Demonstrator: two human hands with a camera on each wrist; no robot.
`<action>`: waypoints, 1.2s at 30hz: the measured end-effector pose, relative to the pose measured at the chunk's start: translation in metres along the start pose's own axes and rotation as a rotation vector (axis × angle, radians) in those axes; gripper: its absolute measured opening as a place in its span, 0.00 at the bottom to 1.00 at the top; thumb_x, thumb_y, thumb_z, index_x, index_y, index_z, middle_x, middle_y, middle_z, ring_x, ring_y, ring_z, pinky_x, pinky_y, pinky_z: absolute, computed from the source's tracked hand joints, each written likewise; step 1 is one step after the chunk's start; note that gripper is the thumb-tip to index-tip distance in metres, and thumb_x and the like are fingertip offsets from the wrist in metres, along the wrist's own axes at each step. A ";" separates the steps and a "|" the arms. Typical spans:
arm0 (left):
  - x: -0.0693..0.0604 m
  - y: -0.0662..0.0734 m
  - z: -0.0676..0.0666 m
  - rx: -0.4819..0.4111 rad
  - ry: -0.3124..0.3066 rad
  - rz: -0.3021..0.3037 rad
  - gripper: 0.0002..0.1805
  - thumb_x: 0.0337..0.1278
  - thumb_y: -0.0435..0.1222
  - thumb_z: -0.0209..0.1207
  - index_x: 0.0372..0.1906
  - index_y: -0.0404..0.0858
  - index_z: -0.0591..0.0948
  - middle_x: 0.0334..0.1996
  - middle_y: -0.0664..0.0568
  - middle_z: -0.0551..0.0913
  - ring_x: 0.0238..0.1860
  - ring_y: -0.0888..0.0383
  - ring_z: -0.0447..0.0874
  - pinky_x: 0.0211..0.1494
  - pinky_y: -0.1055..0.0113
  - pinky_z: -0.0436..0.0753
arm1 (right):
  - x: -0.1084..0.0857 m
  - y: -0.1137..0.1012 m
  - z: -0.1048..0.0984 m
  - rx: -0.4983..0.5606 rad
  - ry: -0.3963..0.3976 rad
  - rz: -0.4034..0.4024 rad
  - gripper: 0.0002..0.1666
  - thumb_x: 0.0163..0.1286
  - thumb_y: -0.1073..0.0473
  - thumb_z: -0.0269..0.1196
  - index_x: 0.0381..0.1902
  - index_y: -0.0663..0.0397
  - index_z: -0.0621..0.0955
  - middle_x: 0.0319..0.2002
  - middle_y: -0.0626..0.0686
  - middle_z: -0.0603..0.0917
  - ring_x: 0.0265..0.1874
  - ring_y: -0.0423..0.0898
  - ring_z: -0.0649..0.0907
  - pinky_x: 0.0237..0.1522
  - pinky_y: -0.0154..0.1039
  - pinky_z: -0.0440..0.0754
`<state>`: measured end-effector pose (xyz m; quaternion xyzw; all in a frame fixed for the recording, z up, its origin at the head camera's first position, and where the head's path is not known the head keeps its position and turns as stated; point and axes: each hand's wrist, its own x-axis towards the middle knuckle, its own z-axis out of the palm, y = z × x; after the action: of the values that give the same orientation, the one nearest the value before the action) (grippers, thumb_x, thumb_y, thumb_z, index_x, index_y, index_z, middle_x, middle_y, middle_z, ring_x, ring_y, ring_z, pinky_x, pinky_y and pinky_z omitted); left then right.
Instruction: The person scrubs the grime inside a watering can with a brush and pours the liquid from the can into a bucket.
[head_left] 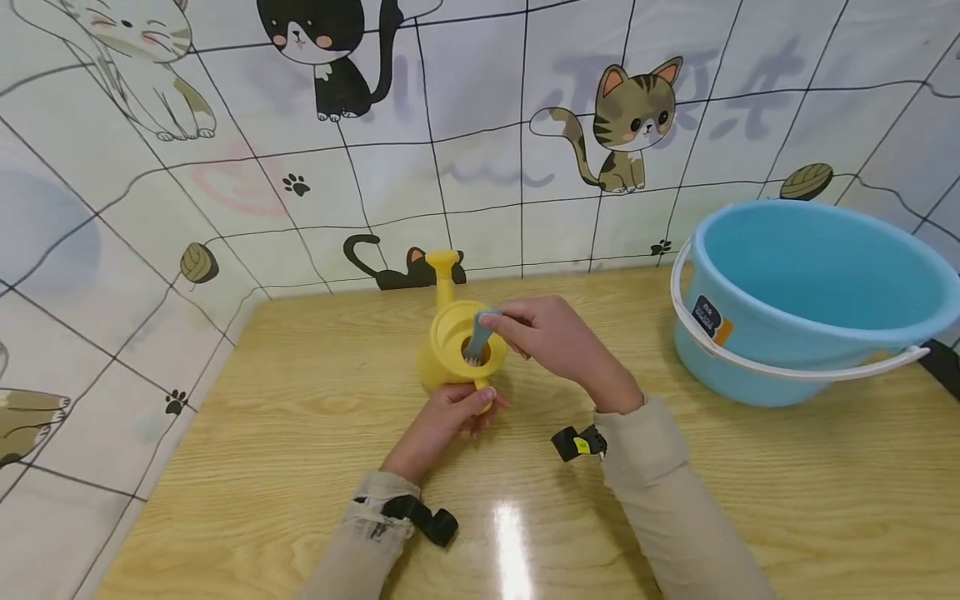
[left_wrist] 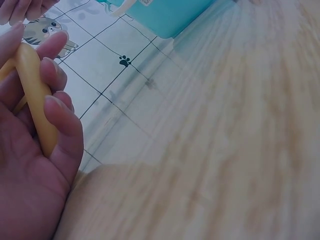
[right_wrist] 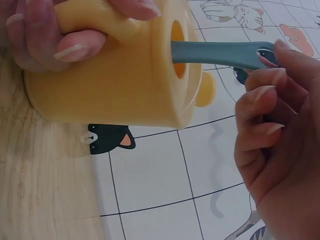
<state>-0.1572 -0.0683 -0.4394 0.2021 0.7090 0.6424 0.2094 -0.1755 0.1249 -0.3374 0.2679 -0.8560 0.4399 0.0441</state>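
A yellow toy watering can (head_left: 427,364) stands upright on the table, its spout towards the wall. My left hand (head_left: 447,414) grips the can's handle (left_wrist: 39,102), fingers curled around it. My right hand (head_left: 558,343) pinches the end of a blue-grey fork (head_left: 478,337) between thumb and index finger. The fork points tines down into the round hole in the can's top. In the right wrist view its shaft (right_wrist: 215,53) enters the opening, and the part inside is hidden by the can wall.
On the right of the wooden table (head_left: 315,433) stands a large light-blue bucket (head_left: 780,367) with a white carrying handle (head_left: 750,362). A white cat-patterned sheet (head_left: 480,183) rises behind the table and along its left side. Black straps with small devices sit on both wrists.
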 end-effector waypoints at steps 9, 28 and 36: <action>0.002 -0.013 0.000 -0.010 0.026 0.015 0.24 0.57 0.53 0.50 0.39 0.36 0.81 0.26 0.43 0.72 0.24 0.54 0.67 0.27 0.66 0.71 | -0.007 -0.004 0.005 -0.096 -0.054 0.015 0.23 0.63 0.37 0.51 0.20 0.46 0.77 0.11 0.46 0.66 0.11 0.42 0.66 0.17 0.36 0.65; -0.003 0.015 0.004 -0.032 -0.015 0.000 0.25 0.59 0.49 0.50 0.44 0.29 0.78 0.27 0.44 0.72 0.26 0.53 0.67 0.29 0.66 0.70 | -0.013 -0.010 0.002 -0.008 0.098 0.009 0.25 0.62 0.37 0.51 0.23 0.50 0.78 0.13 0.48 0.69 0.12 0.44 0.69 0.16 0.38 0.67; 0.001 -0.004 -0.005 -0.066 -0.022 -0.013 0.27 0.59 0.50 0.50 0.46 0.28 0.77 0.26 0.45 0.72 0.25 0.55 0.67 0.28 0.67 0.69 | -0.013 -0.009 0.014 0.241 0.048 0.101 0.22 0.63 0.42 0.55 0.29 0.57 0.77 0.17 0.53 0.70 0.17 0.51 0.70 0.19 0.37 0.67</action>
<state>-0.1606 -0.0726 -0.4430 0.1976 0.6862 0.6619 0.2281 -0.1574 0.1154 -0.3433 0.2173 -0.8081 0.5474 0.0099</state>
